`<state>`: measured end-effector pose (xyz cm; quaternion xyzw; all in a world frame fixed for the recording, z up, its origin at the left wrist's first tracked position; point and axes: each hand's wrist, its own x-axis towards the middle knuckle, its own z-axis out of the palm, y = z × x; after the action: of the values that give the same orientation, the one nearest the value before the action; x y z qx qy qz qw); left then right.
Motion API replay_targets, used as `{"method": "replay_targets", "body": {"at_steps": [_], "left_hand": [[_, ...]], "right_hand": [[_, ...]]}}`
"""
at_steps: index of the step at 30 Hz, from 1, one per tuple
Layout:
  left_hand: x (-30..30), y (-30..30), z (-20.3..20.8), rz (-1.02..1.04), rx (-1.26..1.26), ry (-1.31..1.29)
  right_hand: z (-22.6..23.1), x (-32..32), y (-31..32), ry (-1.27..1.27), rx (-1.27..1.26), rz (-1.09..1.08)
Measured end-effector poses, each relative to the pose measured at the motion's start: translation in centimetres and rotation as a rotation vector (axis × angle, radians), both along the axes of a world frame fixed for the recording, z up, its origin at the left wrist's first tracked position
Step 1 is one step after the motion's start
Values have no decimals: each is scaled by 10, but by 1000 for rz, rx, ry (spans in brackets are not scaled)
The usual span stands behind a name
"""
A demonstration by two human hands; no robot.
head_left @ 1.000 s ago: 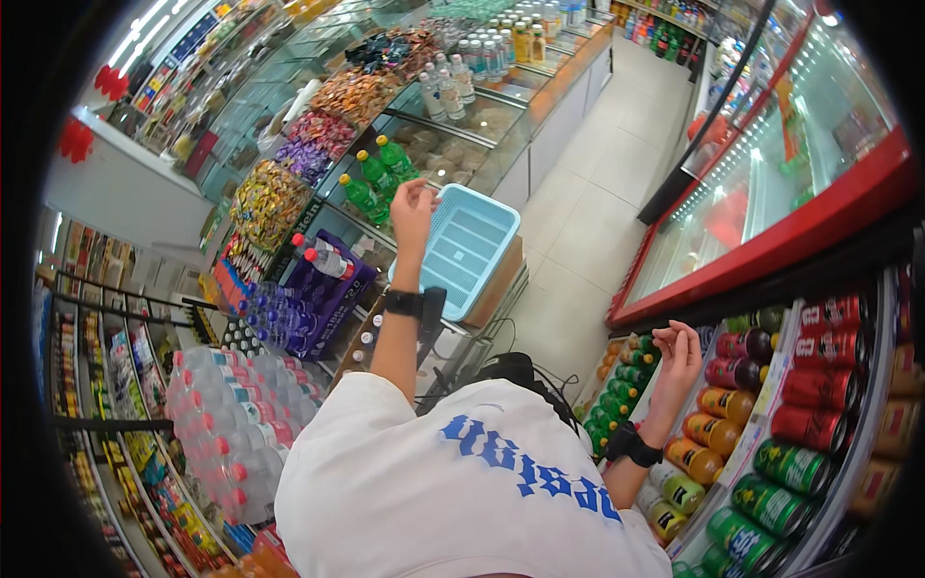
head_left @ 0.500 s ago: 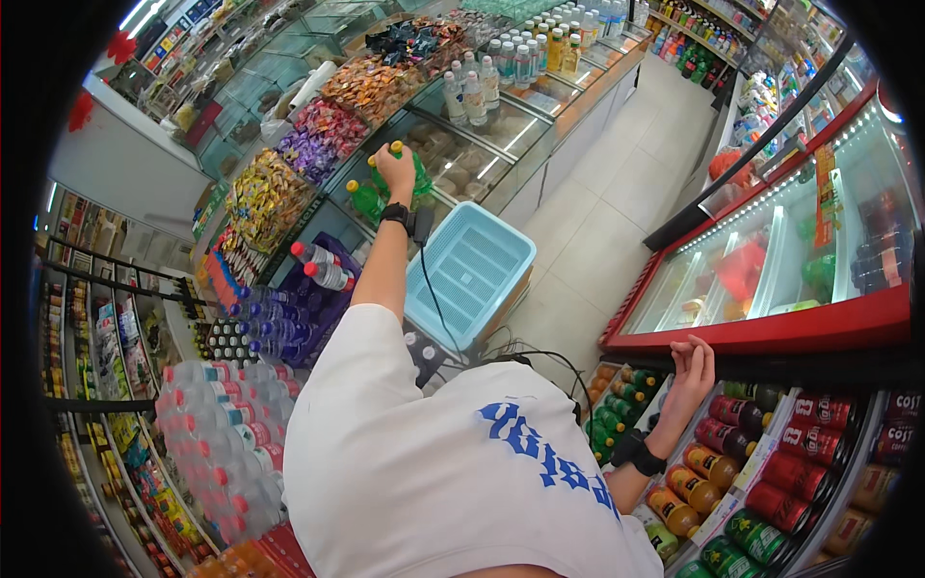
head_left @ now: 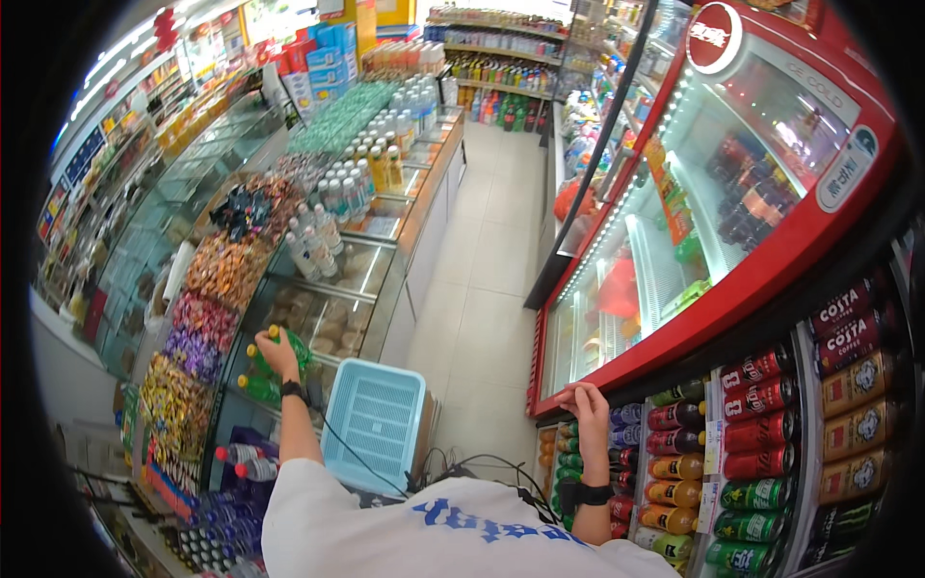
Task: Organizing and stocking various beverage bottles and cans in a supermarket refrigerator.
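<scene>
My left hand (head_left: 277,358) is closed around a green plastic bottle (head_left: 301,353) with a yellow cap, standing on the glass counter (head_left: 326,354). A second green bottle (head_left: 260,387) stands close beside it. Just in front of that hand's forearm is a light blue plastic basket (head_left: 374,424). Off to the right, my right hand (head_left: 591,416) is raised with its fingers apart and nothing in it. It is near the lower red frame of a drinks fridge (head_left: 674,328); whether the fingertips touch the frame I cannot tell.
Wrapped sweets (head_left: 178,405) lie in heaps along the counter's left. Clear bottles (head_left: 313,249) stand farther along it. Racks of bottled drinks (head_left: 756,462) fill the lower right. Black cables (head_left: 482,460) hang near the basket. A tiled aisle (head_left: 477,260) runs ahead.
My view has tilted up and turned right, so more of the aisle and fridge shows. My left hand stays on the green bottle. The right hand remains raised by the fridge.
</scene>
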<state>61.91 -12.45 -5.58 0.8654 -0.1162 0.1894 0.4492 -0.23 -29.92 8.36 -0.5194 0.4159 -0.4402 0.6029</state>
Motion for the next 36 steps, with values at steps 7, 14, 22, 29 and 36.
{"method": "replay_targets", "body": {"at_steps": [7,14,22,29,36], "left_hand": [[-10,-9,-16,-16,111,21],[-37,-9,-4,-8,-185,41],[-215,-50,148,-419,-266,-152],[-357,-73,190,-979,-325,118],[-494,-75,195,-1371,-379,325]], "right_hand": [[4,-3,0,-45,16,6],[-8,-13,3,-23,45,-23],[-8,-4,12,-33,12,87],[28,23,43,157,-495,251],[31,-17,58,352,-593,242]]}}
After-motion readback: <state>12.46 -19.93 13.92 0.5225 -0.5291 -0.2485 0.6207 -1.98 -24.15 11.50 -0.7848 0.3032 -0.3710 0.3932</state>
